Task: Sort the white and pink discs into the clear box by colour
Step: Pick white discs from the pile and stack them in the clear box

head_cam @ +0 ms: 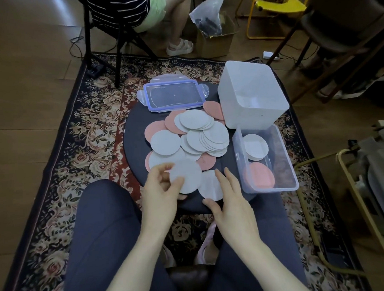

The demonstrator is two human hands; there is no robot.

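Fingers of the left hand (161,186) pinch 1 white disc (186,175), which hides part of the pile (188,136) on the round table (132,136). Right hand (231,200), fingers straight, rests on another disc (207,184) beside the clear box (266,159); its palm covers that disc's near edge.

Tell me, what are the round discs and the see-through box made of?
The white disc in the left hand looks like soft felt or foam: matte, slightly fuzzy, no shine. The pink discs look the same, though I can't be sure. The clear box looks like hard, glossy plastic: you can see the discs through its walls.
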